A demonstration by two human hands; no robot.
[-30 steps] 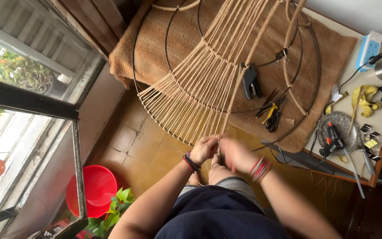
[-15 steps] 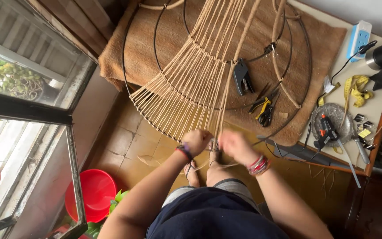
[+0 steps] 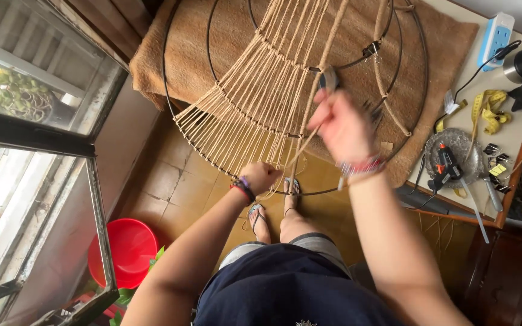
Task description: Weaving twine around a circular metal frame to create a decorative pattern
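Observation:
A round black wire frame point(image 3: 179, 118) of nested rings lies half on a brown mat point(image 3: 170, 54) on the table and overhangs the floor. Tan cords point(image 3: 255, 96) fan across it from the top to the outer ring. My left hand point(image 3: 263, 176) is closed on the outer ring's near edge where the cords end. My right hand point(image 3: 341, 125), blurred with motion, is raised above the frame and grips a single tan cord point(image 3: 308, 140) that runs down toward my left hand.
At the right of the table lie a glue gun on a foil dish point(image 3: 448, 163), a yellow tape measure point(image 3: 486, 105), a white power strip point(image 3: 494, 35) and binder clips point(image 3: 495, 158). A red bucket point(image 3: 122, 250) stands on the tiled floor by the window point(image 3: 37, 108). My sandalled feet point(image 3: 273, 208) are below.
My right hand has left the ring's edge beside the left hand and swung up and to the right, drawing a cord taut. The view has shifted slightly.

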